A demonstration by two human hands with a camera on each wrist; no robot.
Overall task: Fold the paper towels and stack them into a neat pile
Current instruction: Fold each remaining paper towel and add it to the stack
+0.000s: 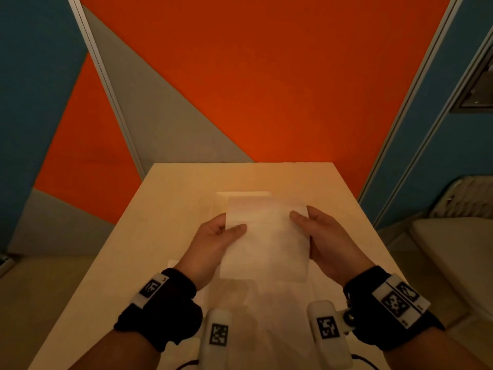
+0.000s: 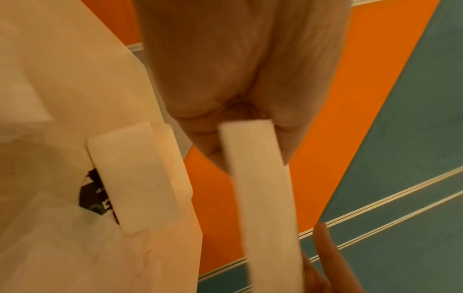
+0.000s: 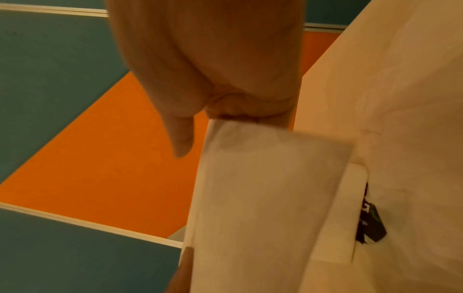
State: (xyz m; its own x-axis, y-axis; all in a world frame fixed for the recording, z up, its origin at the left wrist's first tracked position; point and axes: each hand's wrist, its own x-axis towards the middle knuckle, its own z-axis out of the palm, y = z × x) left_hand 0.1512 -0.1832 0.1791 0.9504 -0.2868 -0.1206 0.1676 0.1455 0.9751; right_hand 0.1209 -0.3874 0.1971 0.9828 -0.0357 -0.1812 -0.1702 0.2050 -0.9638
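holding item, both hands: one folded paper towel [image 1: 266,241], white, raised above the table [image 1: 165,209] and slightly tilted, near its middle.
left hand [image 1: 213,241]: pinching the towel's left edge, thumb on the upper face, remaining fingers curled beneath; the left wrist view shows the palm close up with the towel edge-on below it.
right hand [image 1: 328,239]: pinching the towel's right edge in like manner, thumb on top, fingers under; the right wrist view shows the towel's broad face hanging from the pinch.
wrist gear: black wrist straps [image 1: 160,308] on both forearms, carrying white blocks printed with black square markers [image 1: 394,303].
beneath the hands: further unfolded paper towel sheets [image 1: 280,311] lying flat at the near edge of the table, partly covered by the wrist gear.
beyond the held towel: a pale folded towel stack [image 1: 242,194] lying flat on the table, its near part hidden behind the held towel; layer count cannot be told.
surroundings: orange wall panel [image 1: 266,76], grey panel [image 1: 160,116], blue panels at either side; a white chair [image 1: 453,236] to the right of the table.
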